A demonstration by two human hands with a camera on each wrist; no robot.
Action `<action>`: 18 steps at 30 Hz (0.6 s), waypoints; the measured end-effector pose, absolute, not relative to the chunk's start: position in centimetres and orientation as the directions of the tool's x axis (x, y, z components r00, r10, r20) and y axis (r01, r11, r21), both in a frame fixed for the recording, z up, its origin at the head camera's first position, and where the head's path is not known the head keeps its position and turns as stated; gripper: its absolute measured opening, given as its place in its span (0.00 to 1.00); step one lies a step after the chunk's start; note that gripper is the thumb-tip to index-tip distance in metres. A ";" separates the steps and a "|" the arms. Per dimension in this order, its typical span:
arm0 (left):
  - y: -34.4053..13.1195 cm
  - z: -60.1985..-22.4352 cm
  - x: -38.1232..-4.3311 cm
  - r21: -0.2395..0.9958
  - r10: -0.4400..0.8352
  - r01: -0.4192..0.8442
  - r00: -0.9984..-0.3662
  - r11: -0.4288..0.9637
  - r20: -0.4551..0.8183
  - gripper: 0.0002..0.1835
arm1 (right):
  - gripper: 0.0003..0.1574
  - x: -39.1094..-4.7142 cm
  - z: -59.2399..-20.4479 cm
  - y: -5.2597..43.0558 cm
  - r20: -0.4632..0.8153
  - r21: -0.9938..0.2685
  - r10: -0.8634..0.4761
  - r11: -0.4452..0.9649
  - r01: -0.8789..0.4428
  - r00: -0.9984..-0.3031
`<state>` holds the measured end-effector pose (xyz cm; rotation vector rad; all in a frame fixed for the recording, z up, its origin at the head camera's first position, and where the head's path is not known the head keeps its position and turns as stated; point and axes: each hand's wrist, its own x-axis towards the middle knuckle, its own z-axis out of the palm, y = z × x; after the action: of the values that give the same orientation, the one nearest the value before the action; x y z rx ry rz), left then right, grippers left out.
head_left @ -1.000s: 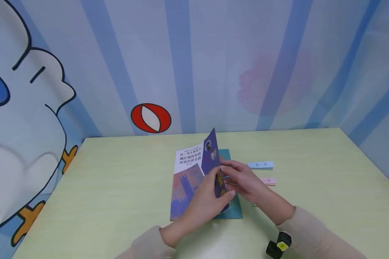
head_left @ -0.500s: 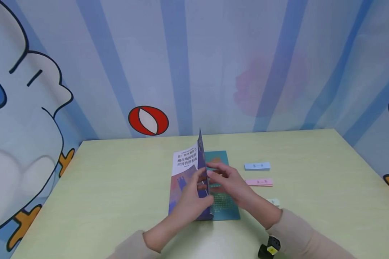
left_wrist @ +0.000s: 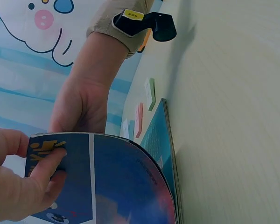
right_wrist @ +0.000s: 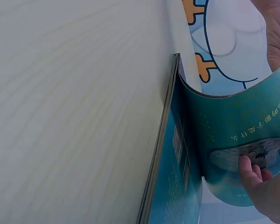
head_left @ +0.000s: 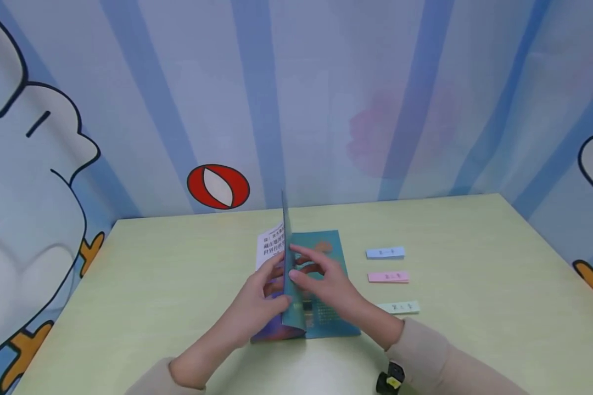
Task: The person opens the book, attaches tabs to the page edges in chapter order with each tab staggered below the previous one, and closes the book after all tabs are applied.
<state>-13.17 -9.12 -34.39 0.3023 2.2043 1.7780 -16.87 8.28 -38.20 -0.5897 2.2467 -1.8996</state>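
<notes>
Pale tabletop (head_left: 202, 258), book (head_left: 332, 317) open on it, leaf (head_left: 292, 314) upright
Our left hand (head_left: 253, 308) pinches the leaf, our right hand's (head_left: 333, 285) relaxed fingers touch it; loosening could spring it back, overbending crease it; beyond, our sleeve (head_left: 435, 351) might nudge the green strip (head_left: 401, 308)

Coated-looking paper over a smooth, wood-grained surface (head_left: 178, 274).
Book (head_left: 294, 316): printed paper; from where I stand the raised leaf (right_wrist: 238, 114) looks smooth, with a soft sheen along its bend. Paper slips (head_left: 388, 277): matt. Surface: faintly streaked, like wood laminate, low gloss. Sleeve (left_wrist: 103, 25): matt, finely ribbed cloth. Wrist unit (left_wrist: 133, 28): smooth and black, apparently plastic. Backdrop (head_left: 311, 109): printed, cloth-like sheet, matt, softly creased.
</notes>
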 end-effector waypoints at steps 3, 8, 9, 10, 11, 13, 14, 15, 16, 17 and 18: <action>-9.7 -34.1 -13.0 0.981 0.321 -0.038 -0.942 0.189 -0.099 0.37 | 0.32 -16.9 -38.0 7.8 0.188 -0.951 -0.378 0.160 -0.264 -0.907; -11.0 -33.6 -13.1 0.984 0.303 -0.109 -0.942 0.139 -0.148 0.36 | 0.31 -17.0 -38.1 7.3 0.227 -0.934 -0.400 0.167 -0.315 -0.888; -11.3 -33.5 -13.1 0.984 0.304 -0.126 -0.939 0.127 -0.159 0.36 | 0.31 -17.0 -38.2 7.2 0.229 -0.933 -0.409 0.167 -0.320 -0.883; -11.6 -33.4 -13.1 0.983 0.305 -0.139 -0.937 0.116 -0.168 0.36 | 0.31 -16.9 -38.2 7.1 0.232 -0.931 -0.418 0.167 -0.325 -0.878; -11.9 -33.4 -13.1 0.983 0.305 -0.150 -0.936 0.107 -0.176 0.36 | 0.31 -16.9 -38.3 7.0 0.232 -0.928 -0.427 0.173 -0.331 -0.874; -12.5 -33.2 -13.0 0.982 0.305 -0.169 -0.934 0.088 -0.188 0.36 | 0.32 -16.8 -38.4 6.8 0.235 -0.920 -0.453 0.183 -0.347 -0.860; -12.8 -33.2 -13.0 0.981 0.299 -0.177 -0.934 0.084 -0.194 0.36 | 0.32 -16.8 -38.4 6.8 0.233 -0.917 -0.467 0.187 -0.353 -0.853; -13.1 -33.1 -13.0 0.980 0.293 -0.181 -0.936 0.081 -0.197 0.36 | 0.32 -16.8 -38.4 6.7 0.235 -0.913 -0.483 0.188 -0.362 -0.844; -13.4 -33.0 -12.9 0.980 0.288 -0.182 -0.937 0.081 -0.198 0.36 | 0.32 -16.7 -38.5 6.6 0.238 -0.910 -0.495 0.187 -0.370 -0.836; -13.6 -32.9 -12.9 0.980 0.280 -0.181 -0.940 0.081 -0.197 0.35 | 0.32 -16.7 -38.5 6.5 0.239 -0.908 -0.506 0.186 -0.375 -0.829; -13.9 -32.9 -12.8 0.980 0.272 -0.181 -0.942 0.082 -0.197 0.35 | 0.32 -16.6 -38.5 6.4 0.243 -0.907 -0.516 0.180 -0.381 -0.822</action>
<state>-12.79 -13.88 -32.88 0.0903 2.0386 1.9254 -16.65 6.43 -38.53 -0.8868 2.3192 -1.7248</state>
